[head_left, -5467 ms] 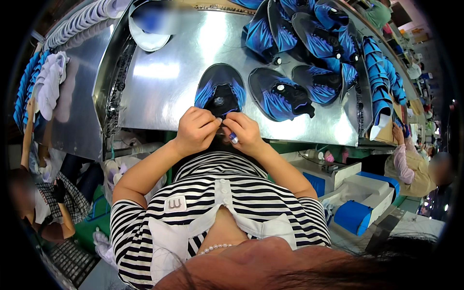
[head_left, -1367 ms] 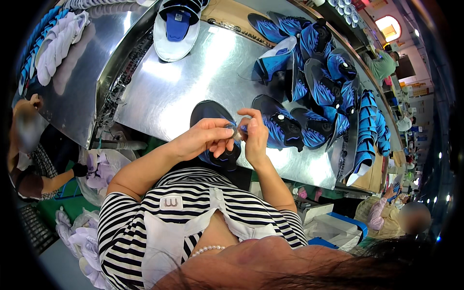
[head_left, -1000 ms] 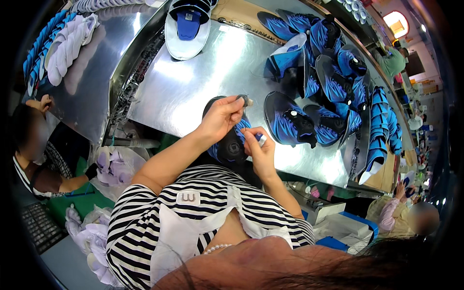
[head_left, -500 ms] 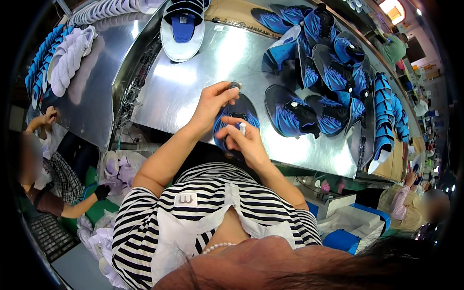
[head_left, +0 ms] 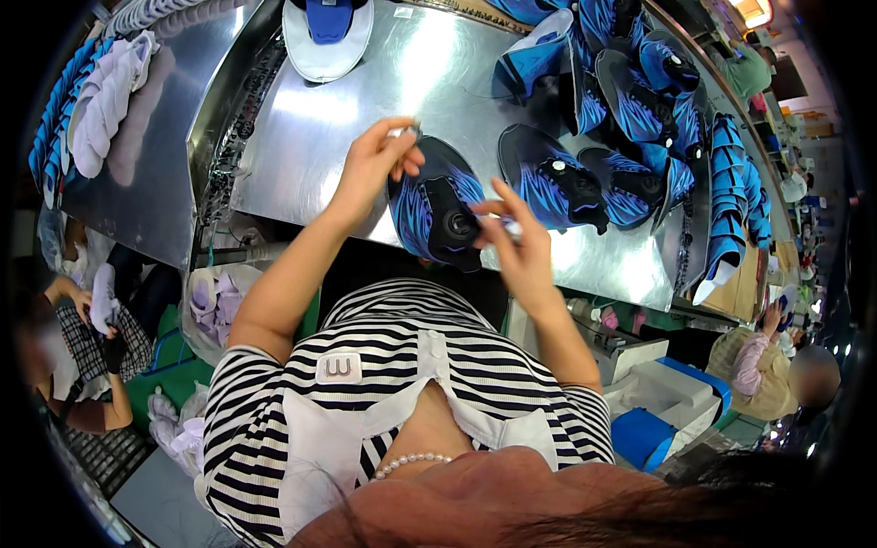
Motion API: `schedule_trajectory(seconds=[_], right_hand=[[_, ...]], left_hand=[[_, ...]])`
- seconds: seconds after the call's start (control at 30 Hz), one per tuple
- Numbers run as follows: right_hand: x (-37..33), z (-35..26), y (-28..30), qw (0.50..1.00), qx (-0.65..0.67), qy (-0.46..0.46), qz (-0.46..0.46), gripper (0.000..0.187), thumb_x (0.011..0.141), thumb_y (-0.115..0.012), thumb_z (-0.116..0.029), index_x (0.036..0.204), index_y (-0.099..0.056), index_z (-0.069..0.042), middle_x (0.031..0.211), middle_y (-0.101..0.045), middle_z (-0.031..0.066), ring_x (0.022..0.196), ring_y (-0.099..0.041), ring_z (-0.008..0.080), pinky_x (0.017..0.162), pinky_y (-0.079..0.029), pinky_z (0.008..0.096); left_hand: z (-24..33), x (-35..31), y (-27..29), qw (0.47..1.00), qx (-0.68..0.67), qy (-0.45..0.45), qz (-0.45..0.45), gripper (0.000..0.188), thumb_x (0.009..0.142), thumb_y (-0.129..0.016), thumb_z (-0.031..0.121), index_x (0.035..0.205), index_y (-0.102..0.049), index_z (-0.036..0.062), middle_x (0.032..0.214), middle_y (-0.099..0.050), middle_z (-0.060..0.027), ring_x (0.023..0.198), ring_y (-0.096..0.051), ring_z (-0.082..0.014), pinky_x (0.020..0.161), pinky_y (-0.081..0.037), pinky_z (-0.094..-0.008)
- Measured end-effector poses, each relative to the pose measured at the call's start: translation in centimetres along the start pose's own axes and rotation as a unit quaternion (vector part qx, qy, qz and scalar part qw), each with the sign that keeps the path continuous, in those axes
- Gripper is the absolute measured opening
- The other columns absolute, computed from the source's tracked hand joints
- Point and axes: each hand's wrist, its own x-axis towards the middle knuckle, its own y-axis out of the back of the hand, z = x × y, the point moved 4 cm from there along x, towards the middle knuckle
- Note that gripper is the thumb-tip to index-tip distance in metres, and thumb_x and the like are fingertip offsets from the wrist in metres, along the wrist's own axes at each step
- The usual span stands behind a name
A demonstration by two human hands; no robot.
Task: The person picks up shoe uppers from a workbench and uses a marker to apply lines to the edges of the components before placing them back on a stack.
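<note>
A blue and black shoe upper (head_left: 422, 203) lies on the metal table in front of me, its toe pointing away. My left hand (head_left: 376, 164) is held above its far left side, thumb and fingers pinched on a small dark and silvery piece (head_left: 413, 130). At the heel end on the right, my right hand (head_left: 519, 247) is curled and blurred by motion. A small white and blue thing (head_left: 513, 227) shows at its fingers; its kind is unclear. Just right of this upper lies another blue and black upper (head_left: 546, 173).
More blue uppers (head_left: 639, 100) are piled at the right, beside an overlapping row of them (head_left: 726, 210). White shoe pieces (head_left: 110, 100) lie on the left table (head_left: 174, 173). A white and blue upper (head_left: 329, 55) stands at the back. Co-workers sit left (head_left: 82, 347) and right (head_left: 754, 365).
My hands have moved apart, the right one outward to the right. The upper between them shows more fully. The whole view has shifted a little, and the co-worker at left now holds a pale shoe piece.
</note>
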Motion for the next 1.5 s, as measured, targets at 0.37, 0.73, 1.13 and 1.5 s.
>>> schedule_trajectory(seconds=[0.37, 0.73, 1.13, 1.5], right_hand=[[3.8, 0.9, 0.1, 0.826, -0.306, 0.391, -0.266, 0.046, 0.07, -0.075, -0.013, 0.112, -0.061, -0.003, 0.086, -0.059, 0.0054, 0.079, -0.059, 0.0245, 0.065, -0.051, 0.0355], [0.8, 1.6, 1.3, 0.938, -0.229, 0.24, -0.097, 0.052, 0.064, -0.079, -0.009, 0.112, -0.061, -0.005, 0.114, -0.062, 0.0088, 0.101, -0.059, 0.029, 0.076, -0.052, 0.0377], [0.3, 4.3, -1.4, 0.932, -0.229, 0.274, 0.052, 0.031, 0.055, -0.074, -0.002, 0.081, -0.057, -0.007, 0.088, -0.06, 0.0062, 0.079, -0.059, 0.0274, 0.056, -0.046, 0.0367], [0.4, 4.4, -1.2, 0.933, -0.216, 0.279, 0.07, 0.038, 0.055, -0.07, 0.0, 0.092, -0.065, -0.007, 0.097, -0.065, 0.0047, 0.083, -0.06, 0.0265, 0.061, -0.05, 0.034]], left_hand=[[-2.9, -3.5, -4.0, 0.99, -0.128, 0.039, -0.044, 0.029, 0.101, -0.055, 0.03, 0.106, -0.061, 0.002, 0.078, -0.063, -0.0042, 0.084, -0.06, -0.0126, 0.084, -0.046, -0.0268], [-3.1, -3.6, -4.4, 0.984, -0.124, 0.09, -0.087, 0.029, 0.102, -0.051, 0.029, 0.108, -0.062, 0.0024, 0.114, -0.063, -0.0074, 0.105, -0.055, -0.0111, 0.096, -0.042, -0.0279], [-3.0, -4.6, -5.7, 0.949, 0.242, -0.197, -0.044, 0.015, 0.094, -0.06, 0.016, 0.099, -0.066, 0.0027, 0.103, -0.064, -0.0076, 0.095, -0.057, -0.0188, 0.087, -0.044, -0.0302], [-0.6, -4.1, -5.7, 0.821, 0.471, -0.252, -0.202, 0.03, 0.089, -0.065, 0.025, 0.107, -0.061, 0.0015, 0.113, -0.062, -0.012, 0.107, -0.057, -0.0303, 0.09, -0.047, -0.0391]])
